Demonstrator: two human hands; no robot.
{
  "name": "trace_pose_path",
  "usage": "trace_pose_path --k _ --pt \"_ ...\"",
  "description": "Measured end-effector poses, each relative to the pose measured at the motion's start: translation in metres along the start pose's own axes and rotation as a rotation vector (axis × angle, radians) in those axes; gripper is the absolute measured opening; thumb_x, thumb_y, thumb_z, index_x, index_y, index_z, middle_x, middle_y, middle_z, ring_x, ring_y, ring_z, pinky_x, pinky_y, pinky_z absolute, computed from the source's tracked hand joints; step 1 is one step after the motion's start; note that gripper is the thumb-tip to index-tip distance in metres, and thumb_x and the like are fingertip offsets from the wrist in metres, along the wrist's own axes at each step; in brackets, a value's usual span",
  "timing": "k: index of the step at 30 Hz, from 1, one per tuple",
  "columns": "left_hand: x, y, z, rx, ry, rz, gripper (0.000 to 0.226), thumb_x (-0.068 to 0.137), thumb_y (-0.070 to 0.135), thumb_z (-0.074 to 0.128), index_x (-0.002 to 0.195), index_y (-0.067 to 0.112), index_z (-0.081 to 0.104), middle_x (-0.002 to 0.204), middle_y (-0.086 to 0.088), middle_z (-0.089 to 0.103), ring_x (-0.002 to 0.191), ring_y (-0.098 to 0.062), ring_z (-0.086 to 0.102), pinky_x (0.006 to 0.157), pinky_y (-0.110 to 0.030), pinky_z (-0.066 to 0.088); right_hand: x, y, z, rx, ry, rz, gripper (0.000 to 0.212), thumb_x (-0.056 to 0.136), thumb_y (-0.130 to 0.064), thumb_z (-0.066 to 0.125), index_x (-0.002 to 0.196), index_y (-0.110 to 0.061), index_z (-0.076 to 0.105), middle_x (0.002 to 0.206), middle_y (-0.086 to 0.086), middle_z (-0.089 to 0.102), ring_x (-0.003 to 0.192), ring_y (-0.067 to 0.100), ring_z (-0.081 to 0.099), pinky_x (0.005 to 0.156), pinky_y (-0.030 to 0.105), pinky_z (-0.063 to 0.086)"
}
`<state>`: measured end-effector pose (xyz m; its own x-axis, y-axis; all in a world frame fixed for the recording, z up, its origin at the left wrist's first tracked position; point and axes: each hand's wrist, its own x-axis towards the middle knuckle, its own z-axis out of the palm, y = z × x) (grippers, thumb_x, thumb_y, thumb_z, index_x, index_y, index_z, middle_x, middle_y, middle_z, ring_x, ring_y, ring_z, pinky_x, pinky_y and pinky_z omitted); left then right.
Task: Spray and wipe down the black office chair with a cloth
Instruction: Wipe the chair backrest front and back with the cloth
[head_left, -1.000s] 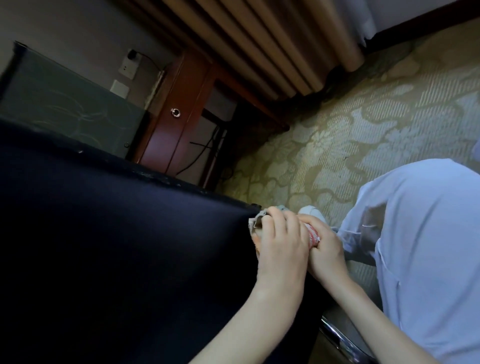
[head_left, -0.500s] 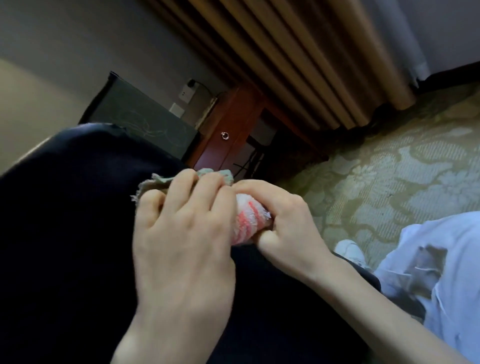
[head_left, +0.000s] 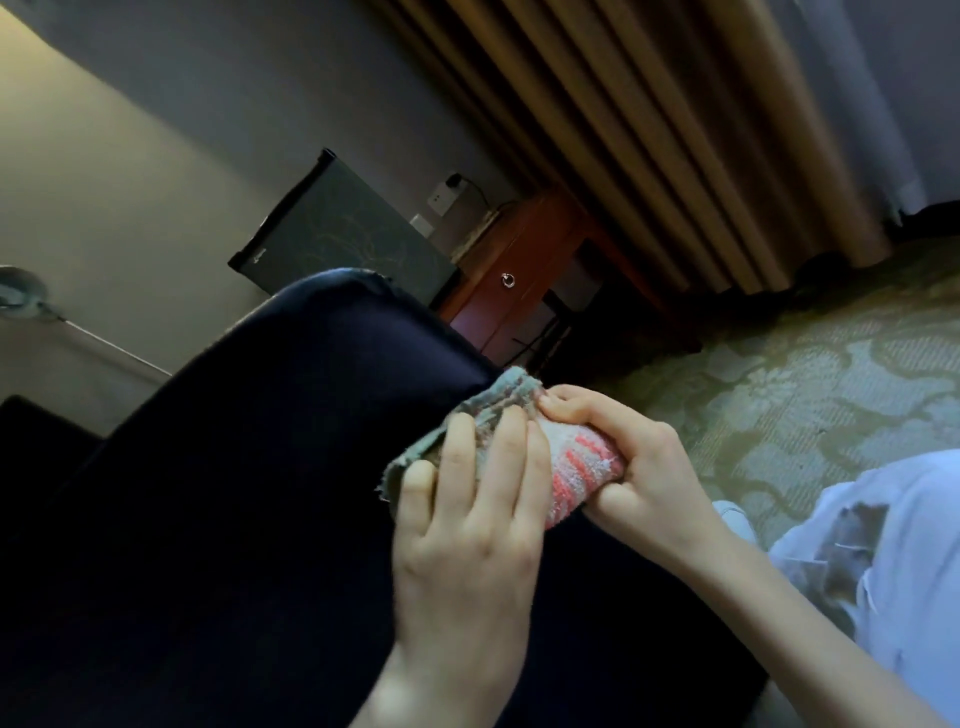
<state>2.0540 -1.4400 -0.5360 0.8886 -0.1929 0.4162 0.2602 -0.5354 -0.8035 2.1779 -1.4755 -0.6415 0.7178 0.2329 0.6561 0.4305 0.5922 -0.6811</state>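
Head view, tilted, read from left to right. A pale rounded fixture (head_left: 18, 293) sits at the far left edge against the wall. The black office chair (head_left: 249, 493) fills the lower left and centre of the frame as one broad dark padded surface; its upper corner reaches the middle of the frame. Behind that corner stands a dark green panel (head_left: 337, 234), with white wall sockets (head_left: 439, 200) just to its right.

The left hand (head_left: 467, 530) enters from the bottom centre, over the chair. Its fingers (head_left: 511, 457) are bent over the top of the cloth (head_left: 566, 473) and grip it; the thumb is hidden beneath. The cloth is bunched into a short roll at the centre of the frame, over the right edge of the chair surface. Its left part is grey-green with a frayed edge; its right part is white with red stripes. Whether the cloth touches the chair cannot be told.

A red-brown wooden cabinet (head_left: 519, 260) with a metal ring pull stands above the cloth in the frame. The right hand (head_left: 639, 467) pinches the striped end of the cloth, fingers curled over the top and thumb below.

Brown pleated curtains (head_left: 649, 130) occupy the upper right. Patterned green carpet (head_left: 810, 384) lies below them. Pale blue clothing (head_left: 909, 545) on the person fills the lower right corner.
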Motion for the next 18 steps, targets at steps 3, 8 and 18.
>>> trace_pose_path --k 3,8,18 --pt "-0.025 0.029 0.017 -0.120 -0.069 0.017 0.037 0.085 0.012 0.050 0.117 0.019 0.068 0.123 0.001 0.065 0.113 -0.027 0.052 0.083 -0.039 0.037 -0.045 0.019 -0.012 -0.063 0.006 0.083 0.070 0.057 0.017 0.065 0.110 -0.027 0.062 0.120 -0.023 0.061 0.114 0.001 0.058 0.097 0.017 0.043" --pt "-0.065 0.068 0.038 -0.161 -0.129 0.039 0.036 0.088 0.010 0.051 0.118 0.021 0.067 0.126 0.003 0.063 0.114 -0.026 0.051 0.082 -0.036 0.038 -0.091 0.036 -0.029 -0.153 -0.030 0.184 0.071 0.060 0.002 0.065 0.114 -0.043 0.057 0.126 -0.032 0.054 0.117 0.000 0.055 0.099 0.017 0.041" --pt "-0.109 0.049 0.006 -0.301 -0.070 -0.078 0.038 0.083 0.016 0.070 0.121 0.022 0.065 0.129 0.004 0.062 0.119 -0.020 0.051 0.084 -0.032 0.040 -0.126 -0.007 -0.007 -0.203 -0.073 0.107 0.058 0.064 -0.016 0.050 0.119 -0.031 0.059 0.128 -0.020 0.056 0.120 0.004 0.053 0.099 0.034 0.045"
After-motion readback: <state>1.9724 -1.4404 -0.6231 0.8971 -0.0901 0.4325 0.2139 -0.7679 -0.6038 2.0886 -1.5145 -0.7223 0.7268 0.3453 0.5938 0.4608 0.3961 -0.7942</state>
